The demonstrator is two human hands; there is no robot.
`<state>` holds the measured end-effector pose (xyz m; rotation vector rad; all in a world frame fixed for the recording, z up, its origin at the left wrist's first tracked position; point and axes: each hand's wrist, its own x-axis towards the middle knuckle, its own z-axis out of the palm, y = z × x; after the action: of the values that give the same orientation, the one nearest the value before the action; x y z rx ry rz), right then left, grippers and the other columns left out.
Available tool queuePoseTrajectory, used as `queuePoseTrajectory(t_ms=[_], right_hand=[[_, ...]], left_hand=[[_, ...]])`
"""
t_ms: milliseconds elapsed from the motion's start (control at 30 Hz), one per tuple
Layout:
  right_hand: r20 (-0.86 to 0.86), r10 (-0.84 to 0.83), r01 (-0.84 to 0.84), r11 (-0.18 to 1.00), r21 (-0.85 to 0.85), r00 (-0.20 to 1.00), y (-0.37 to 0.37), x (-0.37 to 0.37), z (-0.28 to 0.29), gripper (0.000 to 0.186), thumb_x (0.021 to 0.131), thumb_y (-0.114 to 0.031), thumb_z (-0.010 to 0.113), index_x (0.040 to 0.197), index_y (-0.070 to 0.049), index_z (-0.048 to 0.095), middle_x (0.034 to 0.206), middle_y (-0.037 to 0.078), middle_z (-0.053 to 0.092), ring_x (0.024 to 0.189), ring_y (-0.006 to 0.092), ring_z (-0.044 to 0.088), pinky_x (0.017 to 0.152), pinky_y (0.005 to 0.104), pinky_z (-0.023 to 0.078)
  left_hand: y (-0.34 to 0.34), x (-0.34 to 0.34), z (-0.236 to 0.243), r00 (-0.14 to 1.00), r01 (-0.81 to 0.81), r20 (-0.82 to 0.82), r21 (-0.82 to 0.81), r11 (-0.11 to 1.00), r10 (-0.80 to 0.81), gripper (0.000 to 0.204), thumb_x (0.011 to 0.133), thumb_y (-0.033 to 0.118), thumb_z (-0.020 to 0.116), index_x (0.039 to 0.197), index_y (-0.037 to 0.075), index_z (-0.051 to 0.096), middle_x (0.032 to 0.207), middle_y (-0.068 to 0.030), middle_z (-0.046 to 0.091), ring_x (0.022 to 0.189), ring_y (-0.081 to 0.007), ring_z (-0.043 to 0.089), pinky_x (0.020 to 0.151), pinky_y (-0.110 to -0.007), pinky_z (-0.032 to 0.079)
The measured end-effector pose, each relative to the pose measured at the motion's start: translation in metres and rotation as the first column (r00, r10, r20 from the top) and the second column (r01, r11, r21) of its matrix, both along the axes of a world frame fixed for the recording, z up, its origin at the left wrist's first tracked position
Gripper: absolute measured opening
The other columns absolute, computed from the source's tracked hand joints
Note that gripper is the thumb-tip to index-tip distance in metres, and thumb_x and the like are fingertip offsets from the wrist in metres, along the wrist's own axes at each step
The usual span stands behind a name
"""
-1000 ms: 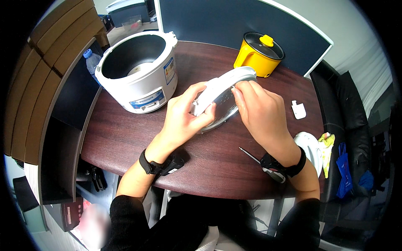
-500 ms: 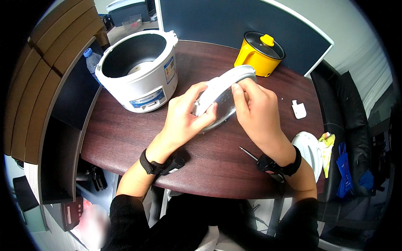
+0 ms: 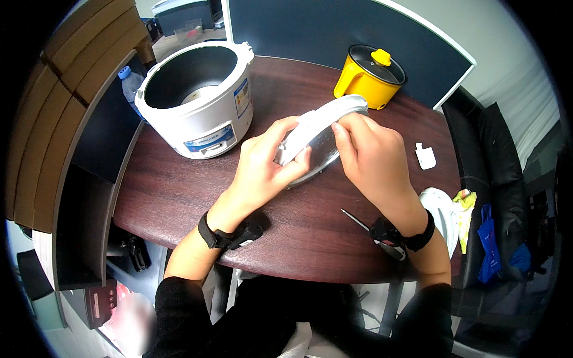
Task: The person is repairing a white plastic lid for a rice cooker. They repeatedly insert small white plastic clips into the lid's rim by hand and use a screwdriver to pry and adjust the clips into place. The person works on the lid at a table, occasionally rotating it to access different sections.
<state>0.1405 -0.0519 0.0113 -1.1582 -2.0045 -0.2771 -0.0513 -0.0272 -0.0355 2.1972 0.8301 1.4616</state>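
Observation:
A round white rice cooker lid (image 3: 322, 121) with a metallic inner face is held tilted above the middle of the table. My left hand (image 3: 261, 160) grips its left side, thumb on the inner face and fingers behind. At the lid's right rim, my right hand (image 3: 377, 156) is closed with thumb and forefinger pinching the edge; whether something small sits in that pinch is hidden. The white rice cooker body (image 3: 233, 122), open on top with a dark inside, stands beyond my left hand. Beneath my right wrist lies a screwdriver (image 3: 356, 221), partly covered.
A yellow pot (image 3: 363, 85) with a dark lid stands at the back right. Further right are a small white plastic piece (image 3: 425, 157), a white oval cover (image 3: 440, 210) and a yellow-white cloth (image 3: 467, 222). A bottle (image 3: 131, 89) stands left of the cooker; a dark partition (image 3: 310, 33) borders the back.
My right hand has shifted slightly right and turned a little at the rim, uncovering more of the screwdriver's handle. The lid and my left hand are almost unmoved.

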Motion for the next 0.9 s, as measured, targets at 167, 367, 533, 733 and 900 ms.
queuePoseTrajectory(t_ms=[167, 367, 533, 733, 900], right_hand=[[-0.421, -0.025, -0.134, 0.929, -0.344, 0.907, 0.001, -0.007, -0.009, 0.019, 0.098, -0.016, 0.057, 0.086, -0.002, 0.061, 0.065, 0.006, 0.058, 0.05, 0.0153, 0.052, 0.048, 0.03, 0.039], [-0.903, -0.308, -0.805, 0.426, -0.413, 0.3, 0.001, 0.006, 0.002, 0.022, 0.1, -0.019, 0.055, 0.089, -0.001, 0.061, 0.063, 0.006, 0.054, 0.048, 0.0108, 0.05, 0.047, 0.0272, 0.038], [-0.234, 0.023, -0.088, 0.959, -0.271, 0.972, 0.0, 0.001, -0.003, 0.013, 0.094, -0.014, 0.064, 0.09, -0.002, 0.06, 0.067, 0.009, 0.058, 0.053, 0.0189, 0.06, 0.051, 0.0311, 0.046], [0.163, -0.037, 0.028, 0.998, 0.057, 0.986, 0.0, -0.001, 0.004, 0.011, 0.092, -0.011, 0.067, 0.091, -0.002, 0.06, 0.077, 0.013, 0.065, 0.061, 0.0236, 0.066, 0.055, 0.0326, 0.049], [-0.79, -0.1, -0.572, 0.636, -0.518, 0.605, 0.008, 0.002, 0.003, 0.018, 0.098, -0.018, 0.058, 0.091, -0.001, 0.06, 0.065, 0.004, 0.054, 0.051, 0.0177, 0.055, 0.048, 0.0313, 0.043]], left_hand=[[0.0, -0.002, 0.0, 1.0, -0.008, -0.022, 0.018, 1.0, 0.009, 0.043, 0.084, 0.014, 0.074, 0.121, 0.0, 0.058, 0.091, -0.0167, 0.07, 0.077, -0.0249, 0.073, 0.066, -0.031, 0.056], [0.001, -0.002, 0.002, 1.0, 0.009, 0.0, -0.058, 0.998, -0.009, 0.043, 0.084, 0.014, 0.074, 0.121, 0.0, 0.057, 0.089, -0.0163, 0.069, 0.076, -0.0233, 0.072, 0.065, -0.031, 0.055], [0.0, -0.001, 0.003, 1.0, -0.011, 0.0, -0.048, 0.999, 0.011, 0.042, 0.084, 0.014, 0.074, 0.121, -0.001, 0.058, 0.09, -0.0165, 0.069, 0.076, -0.0227, 0.072, 0.065, -0.031, 0.055], [0.0, -0.002, 0.002, 1.0, -0.002, -0.002, -0.009, 1.0, 0.002, 0.042, 0.084, 0.013, 0.074, 0.12, -0.001, 0.058, 0.088, -0.0171, 0.069, 0.074, -0.0232, 0.072, 0.064, -0.031, 0.055], [0.001, -0.002, 0.0, 1.0, -0.014, -0.012, 0.011, 1.0, 0.014, 0.042, 0.084, 0.013, 0.074, 0.12, 0.0, 0.058, 0.087, -0.017, 0.069, 0.072, -0.0233, 0.072, 0.063, -0.031, 0.054]])
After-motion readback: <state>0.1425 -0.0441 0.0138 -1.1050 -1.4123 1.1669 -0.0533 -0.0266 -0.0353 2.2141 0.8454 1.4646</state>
